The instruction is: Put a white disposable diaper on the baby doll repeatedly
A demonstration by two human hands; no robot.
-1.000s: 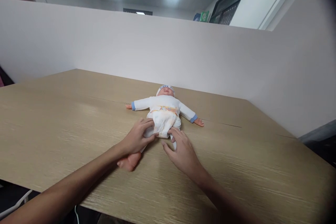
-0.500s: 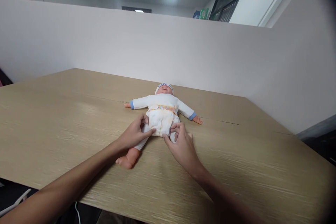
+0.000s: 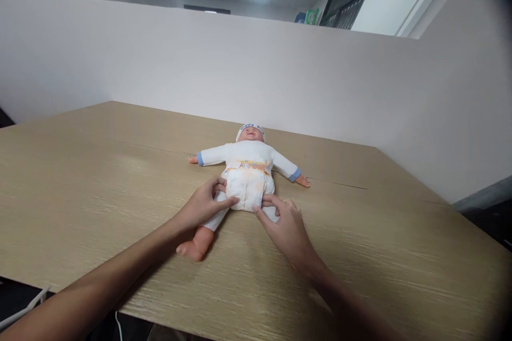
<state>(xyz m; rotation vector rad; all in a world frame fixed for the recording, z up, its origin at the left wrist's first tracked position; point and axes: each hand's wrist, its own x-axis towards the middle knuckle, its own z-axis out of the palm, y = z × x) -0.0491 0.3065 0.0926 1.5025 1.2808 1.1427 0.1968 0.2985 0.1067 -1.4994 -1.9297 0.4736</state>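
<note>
A baby doll (image 3: pixel 249 150) lies on its back on the table, head away from me and arms spread. It wears a white long-sleeved outfit with blue cuffs and a printed cap (image 3: pixel 250 128). Around its hips is a white diaper (image 3: pixel 245 189) with an orange patterned waistband. My left hand (image 3: pixel 208 201) grips the diaper's edge at the left leg opening, thumb on the front. At the opposite leg opening, my right hand (image 3: pixel 282 221) pinches the diaper's edge between thumb and fingers. My right hand and forearm hide the doll's leg on that side; the other bare foot (image 3: pixel 197 245) shows.
The wooden table (image 3: pixel 120 186) runs back to a white partition wall (image 3: pixel 200 64). A thin seam crosses the tabletop. Below the near edge hang a white cable (image 3: pixel 119 325) and a pale curved object (image 3: pixel 26 309) at the lower left.
My right hand has shifted slightly right and down along the diaper's leg edge, its fingers now closer together. My left hand stays nearly in place. The view has tilted a little.
</note>
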